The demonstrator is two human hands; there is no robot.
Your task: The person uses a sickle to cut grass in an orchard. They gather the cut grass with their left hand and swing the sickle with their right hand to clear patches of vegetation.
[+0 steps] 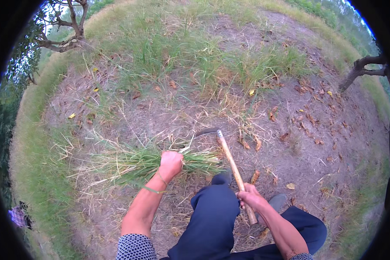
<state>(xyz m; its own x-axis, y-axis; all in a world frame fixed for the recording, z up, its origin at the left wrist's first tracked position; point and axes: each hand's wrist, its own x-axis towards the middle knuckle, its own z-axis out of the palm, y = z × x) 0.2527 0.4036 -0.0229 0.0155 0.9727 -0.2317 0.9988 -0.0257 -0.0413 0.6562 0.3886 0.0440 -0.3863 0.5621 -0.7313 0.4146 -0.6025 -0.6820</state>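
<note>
My left hand (171,163) is closed round a bundle of cut green and straw-coloured grass (133,165), which lies crosswise in front of my knee. My right hand (252,196) grips the lower part of the wooden handle of a sickle (231,162). Its dark curved blade (207,132) points left, just beyond the bundle and above the soil. A blade of grass lies across my left forearm. My fingers are partly hidden on both hands.
Standing grass (169,55) grows ahead on bare soil with scattered dry leaves (307,120). Tree branches show at upper left (76,32) and right (360,70). My dark-trousered knees (211,214) and grey shoes (277,202) are close below.
</note>
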